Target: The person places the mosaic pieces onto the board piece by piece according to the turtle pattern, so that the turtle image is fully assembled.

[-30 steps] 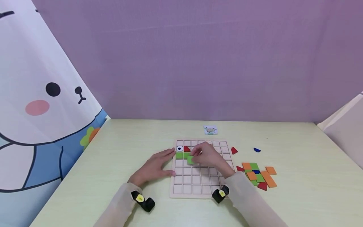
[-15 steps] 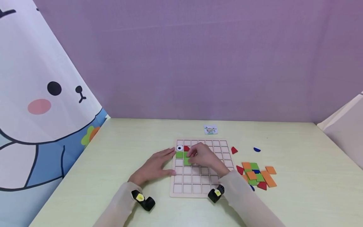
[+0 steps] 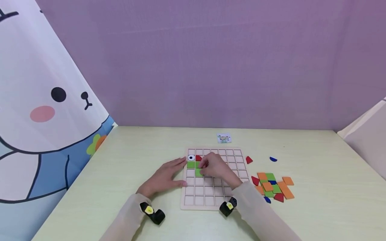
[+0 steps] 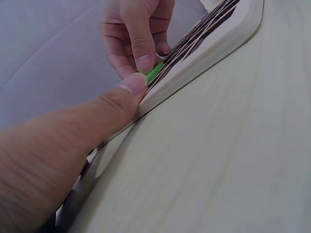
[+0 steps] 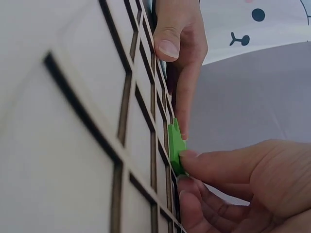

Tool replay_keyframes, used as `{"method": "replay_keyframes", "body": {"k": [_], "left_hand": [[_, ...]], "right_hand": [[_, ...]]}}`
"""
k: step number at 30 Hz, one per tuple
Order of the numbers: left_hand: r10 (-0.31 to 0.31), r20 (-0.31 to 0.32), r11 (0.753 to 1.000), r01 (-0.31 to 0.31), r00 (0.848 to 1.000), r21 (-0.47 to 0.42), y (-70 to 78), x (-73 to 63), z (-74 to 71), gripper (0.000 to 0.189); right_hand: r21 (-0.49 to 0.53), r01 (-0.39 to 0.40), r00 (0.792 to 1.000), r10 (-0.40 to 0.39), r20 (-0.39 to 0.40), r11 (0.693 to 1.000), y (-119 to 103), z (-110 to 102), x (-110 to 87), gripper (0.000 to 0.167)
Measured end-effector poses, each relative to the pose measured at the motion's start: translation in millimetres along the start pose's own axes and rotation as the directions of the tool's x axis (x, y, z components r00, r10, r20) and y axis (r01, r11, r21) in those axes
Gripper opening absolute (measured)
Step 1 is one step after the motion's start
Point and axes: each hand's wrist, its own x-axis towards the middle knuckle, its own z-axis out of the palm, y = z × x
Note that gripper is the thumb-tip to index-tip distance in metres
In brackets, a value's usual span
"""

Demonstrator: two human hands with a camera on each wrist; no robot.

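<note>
A pale wooden grid board (image 3: 199,201) lies on the table. My right hand (image 3: 215,165) is over its left part, pinching a green square tile (image 3: 198,172) between thumb and fingers at a cell in the third row. The right wrist view shows this tile (image 5: 176,150) edge-on, with the thumb on its face. My left hand (image 3: 163,179) rests along the board's left edge, fingers and thumb extended. Above the held tile, a round eye tile (image 3: 191,157), a red quarter-round tile (image 3: 198,157) and a flat green tile (image 3: 191,164) sit in cells. The right hand partly hides another green one.
Right of the board lies a loose pile with orange tiles (image 3: 286,190), green tiles (image 3: 270,176), red tiles (image 3: 278,197) and blue half-rounds (image 3: 267,199). Farther back are a red piece (image 3: 249,160) and a blue half-round (image 3: 273,159). A small printed card (image 3: 224,138) lies behind the board.
My right hand has shifted slightly left, bringing the green tile from a tilted position to a cell below the other green tiles. The left hand has stayed in place.
</note>
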Motion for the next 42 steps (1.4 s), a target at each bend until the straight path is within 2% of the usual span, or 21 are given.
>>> {"method": "replay_keyframes", "body": {"k": [10,16,29,42], "left_hand": [[-0.006,0.008,1.0,0.006,1.0,-0.006,1.9,-0.2,-1.6,0.084],[-0.009,0.007,1.0,0.009,1.0,-0.019,3.3,0.6,-1.3,0.085],[-0.019,0.005,0.999,0.02,1.0,-0.026,1.7,1.7,1.3,0.084],[-0.015,0.007,1.0,0.015,1.0,-0.027,2.8,1.0,0.3,0.085]], "right_hand": [[-0.009,0.015,1.0,-0.016,-0.017,1.0,-0.1,1.7,0.3,0.008],[-0.005,0.018,1.0,-0.018,-0.009,1.0,-0.3,-4.6,-5.1,0.009],[-0.042,-0.009,0.999,0.007,-0.045,0.999,15.6,-31.4,-18.9,0.009],[-0.114,-0.025,0.997,0.017,-0.069,0.993,42.1,-70.5,-45.1,0.012]]}}
